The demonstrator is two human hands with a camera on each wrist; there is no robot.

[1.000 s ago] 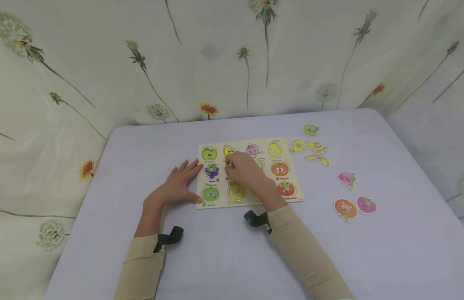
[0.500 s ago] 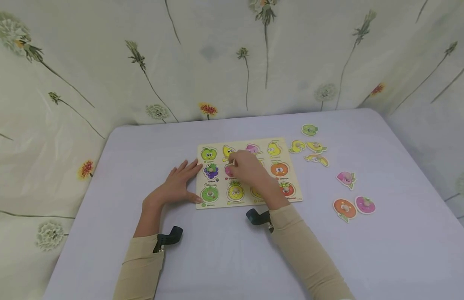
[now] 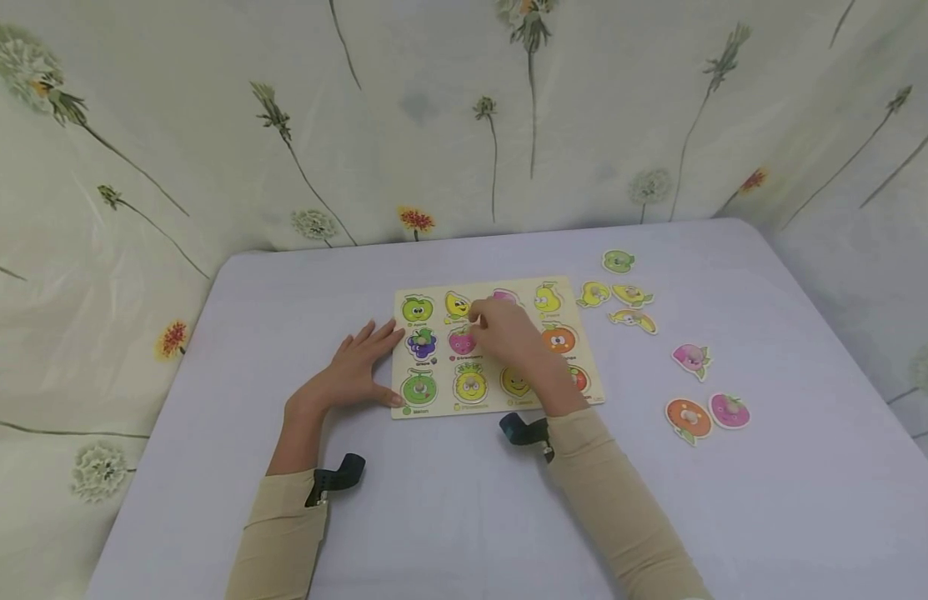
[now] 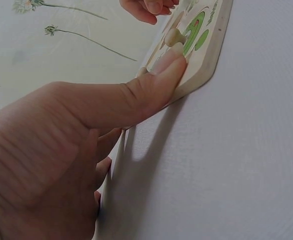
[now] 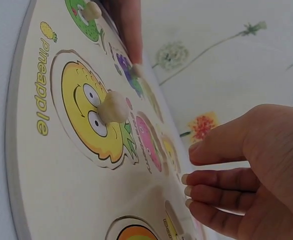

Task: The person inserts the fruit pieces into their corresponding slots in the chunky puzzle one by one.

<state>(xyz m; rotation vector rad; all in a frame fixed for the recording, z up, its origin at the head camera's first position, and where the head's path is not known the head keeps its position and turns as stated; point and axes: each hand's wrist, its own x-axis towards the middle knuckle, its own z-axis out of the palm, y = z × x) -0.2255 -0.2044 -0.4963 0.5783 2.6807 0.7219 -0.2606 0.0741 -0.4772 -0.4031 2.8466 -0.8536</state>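
Observation:
A wooden fruit puzzle board (image 3: 443, 412) lies on the table, its fruits printed or filled with knobbed pieces. My left hand (image 3: 356, 367) is spread along its left side, fingers straight. In the left wrist view the thumb (image 4: 136, 100) presses the board's edge beside the melon piece's knob (image 4: 174, 37). Over the board's middle is my right hand (image 3: 512, 337), just right of the printed strawberry (image 3: 461, 341). The right wrist view shows its thumb and fingers apart, with nothing seen between them. A knobbed pineapple piece (image 5: 89, 110) sits in its recess below that hand.
Loose knobbed pieces lie right of the board: a green apple (image 3: 618, 261), a pear (image 3: 594, 293), a yellow piece with a leaf (image 3: 633, 295), a banana (image 3: 634, 320), a peach (image 3: 692, 359), an orange (image 3: 689, 417) and a strawberry (image 3: 729, 411). A flowered cloth (image 3: 358, 150) hangs behind.
My right hand has drawn slightly right, from over the printed strawberry, which now shows more fully. The left hand and the loose pieces have stayed put.

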